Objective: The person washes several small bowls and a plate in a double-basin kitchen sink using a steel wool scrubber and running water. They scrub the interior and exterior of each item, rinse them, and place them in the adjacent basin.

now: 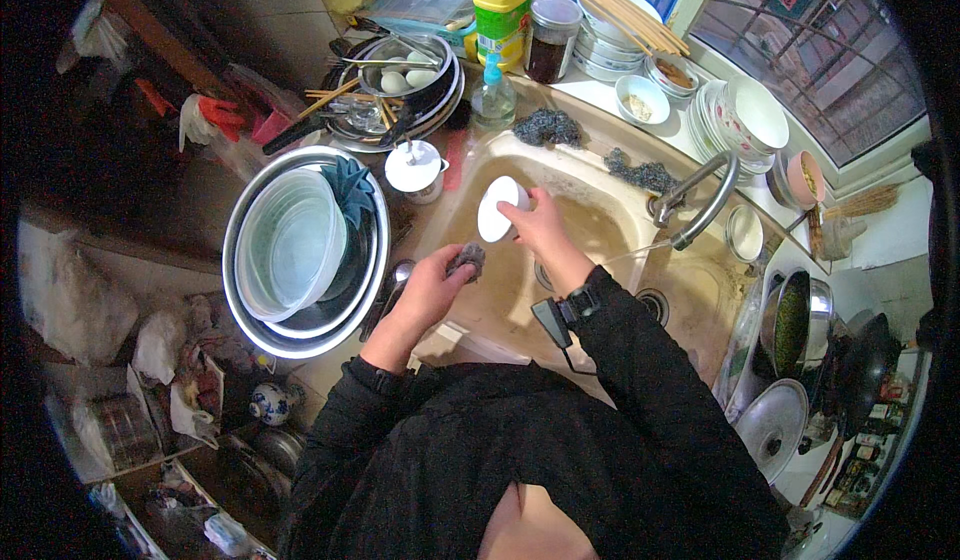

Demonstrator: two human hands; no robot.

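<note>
My right hand (538,224) grips a small white bowl (496,213) by its side, tilted over the left basin of the double sink (487,320). A grey scouring pad (466,260) is pinched in my left hand (433,284), just left of and below the bowl, apart from it. To the right, a thin stream of water leaves the curved metal faucet (724,192). A white lidded mug (415,170) stands on the counter beyond my left hand.
Left of the sink, a large metal basin (232,260) holds a translucent plastic bowl (292,245) and a dark teal cloth (349,188). Dark mesh scrubbers (547,127) lie on the back rim. A soap pump bottle (493,98) and stacked bowls (754,117) stand behind. Pans (817,320) are at right.
</note>
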